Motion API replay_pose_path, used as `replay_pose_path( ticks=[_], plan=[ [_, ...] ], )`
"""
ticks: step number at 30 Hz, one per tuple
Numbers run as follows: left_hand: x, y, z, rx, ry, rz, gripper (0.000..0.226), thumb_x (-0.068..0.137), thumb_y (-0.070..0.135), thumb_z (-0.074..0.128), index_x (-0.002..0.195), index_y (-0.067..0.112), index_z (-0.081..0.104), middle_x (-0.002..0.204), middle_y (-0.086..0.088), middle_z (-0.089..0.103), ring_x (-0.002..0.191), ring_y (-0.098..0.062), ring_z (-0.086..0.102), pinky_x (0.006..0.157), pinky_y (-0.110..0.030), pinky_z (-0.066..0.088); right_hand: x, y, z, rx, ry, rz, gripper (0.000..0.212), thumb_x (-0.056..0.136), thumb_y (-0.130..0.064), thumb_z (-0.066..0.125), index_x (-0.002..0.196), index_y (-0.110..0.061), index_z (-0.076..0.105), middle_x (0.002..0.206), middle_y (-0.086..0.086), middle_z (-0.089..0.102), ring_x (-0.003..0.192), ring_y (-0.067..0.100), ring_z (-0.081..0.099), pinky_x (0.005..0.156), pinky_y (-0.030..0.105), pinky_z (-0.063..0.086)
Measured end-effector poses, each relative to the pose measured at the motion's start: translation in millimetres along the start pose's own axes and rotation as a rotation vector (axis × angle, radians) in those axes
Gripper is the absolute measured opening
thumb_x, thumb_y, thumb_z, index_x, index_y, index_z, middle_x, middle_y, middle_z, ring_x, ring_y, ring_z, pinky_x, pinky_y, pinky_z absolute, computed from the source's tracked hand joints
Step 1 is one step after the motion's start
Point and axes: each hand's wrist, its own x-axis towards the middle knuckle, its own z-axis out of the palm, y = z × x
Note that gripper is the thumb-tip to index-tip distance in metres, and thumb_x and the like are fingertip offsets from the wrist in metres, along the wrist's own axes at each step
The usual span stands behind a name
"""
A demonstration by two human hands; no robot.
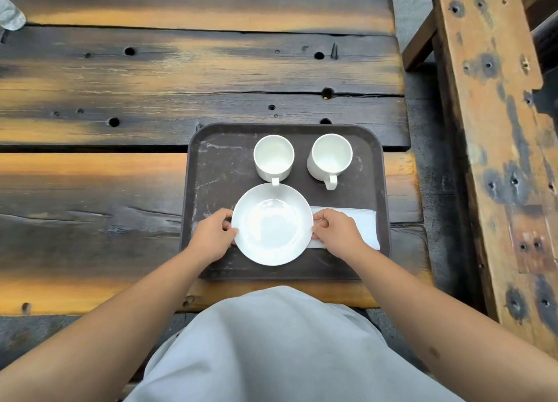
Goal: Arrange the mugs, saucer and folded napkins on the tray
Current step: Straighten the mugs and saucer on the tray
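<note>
Both hands grip the saucer (272,225) by its rim, left hand (213,236) and right hand (335,233) on opposite edges, at the near middle of the tray (211,166) on the bench (120,99). Two mugs (274,157) (330,157) stand just beyond the saucer; the folded napkins (367,225) lie beside it, partly under its right edge. Arrangement looks nearly finished, with only the saucer left to settle. No brand or writing is visible.

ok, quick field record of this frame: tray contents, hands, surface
surface: wooden plank table
tray: dark, at the table's near edge
mugs: left mug, right mug, upright, empty, handles toward the person
saucer: in front of the left mug
napkin: right of the saucer
left hand: grips the saucer's left rim
right hand: grips its right rim
</note>
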Motion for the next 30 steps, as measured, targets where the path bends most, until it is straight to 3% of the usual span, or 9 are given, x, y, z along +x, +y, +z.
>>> replay_pose_path(
  ticks=[5, 9, 13, 19, 23, 30],
  plan=[
    [0, 3, 1, -0.006, 0.086, -0.049, 0.047, 0.093, 0.023, 0.059, 0.138, 0.016, 0.047, 0.098, 0.001, 0.065, 0.085, -0.012, 0.058, 0.077, -0.028, 0.045, -5, 6, -3, -0.045, 0.064, -0.046, 0.026, 0.094, -0.02, 0.056, 0.12, -0.019, 0.061, 0.089, -0.003, 0.07, 0.082, 0.011, 0.063, 0.067, 0.021, 0.045],
    [-4, 11, 8, 0.071, 0.212, -0.032, 0.064, 0.089, 0.031, 0.062, 0.145, 0.015, 0.036, 0.139, -0.01, 0.044, 0.121, -0.028, 0.048, 0.099, -0.043, 0.043, -14, 23, -7, -0.431, 0.138, -0.263, 0.039, 0.095, -0.027, 0.054, 0.133, -0.018, 0.054, 0.128, -0.001, 0.06, 0.119, 0.021, 0.052, 0.097, 0.037, 0.046],
    [-17, 25, 18, 0.415, 0.287, 0.292, 0.062, 0.085, 0.032, 0.066, 0.138, 0.018, 0.038, 0.133, -0.008, 0.042, 0.12, -0.033, 0.04, 0.096, -0.049, 0.042, -19, 34, -6, -0.718, 0.167, -0.385, 0.05, 0.094, -0.038, 0.053, 0.14, -0.02, 0.045, 0.149, 0.005, 0.042, 0.137, 0.027, 0.032, 0.11, 0.042, 0.034],
    [-23, 33, 37, 0.743, 0.053, 0.651, 0.062, 0.087, 0.039, 0.059, 0.143, 0.016, 0.043, 0.144, -0.017, 0.043, 0.13, -0.038, 0.04, 0.098, -0.048, 0.042, -22, 50, 5, -0.883, 0.09, -0.308, 0.075, 0.089, -0.068, 0.027, 0.152, -0.03, 0.02, 0.164, 0.002, 0.01, 0.149, 0.028, 0.0, 0.114, 0.058, 0.015],
    [-25, 31, 51, 0.82, -0.054, 0.622, 0.06, 0.092, 0.044, 0.05, 0.148, 0.027, 0.034, 0.157, -0.013, 0.026, 0.144, -0.036, 0.021, 0.111, -0.048, 0.028, -22, 58, 7, -0.951, 0.079, -0.302, 0.079, 0.085, -0.072, 0.013, 0.152, -0.031, 0.013, 0.164, 0.002, 0.005, 0.149, 0.029, -0.004, 0.112, 0.062, 0.015],
    [-24, 32, 53, 0.87, -0.081, 0.598, 0.06, 0.093, 0.044, 0.046, 0.149, 0.03, 0.029, 0.161, -0.011, 0.016, 0.146, -0.034, 0.013, 0.114, -0.05, 0.023, -23, 66, 6, -1.009, 0.016, -0.355, 0.078, 0.087, -0.071, 0.012, 0.153, -0.03, 0.01, 0.164, 0.004, 0.008, 0.149, 0.033, 0.002, 0.109, 0.065, 0.016]
  ],
)
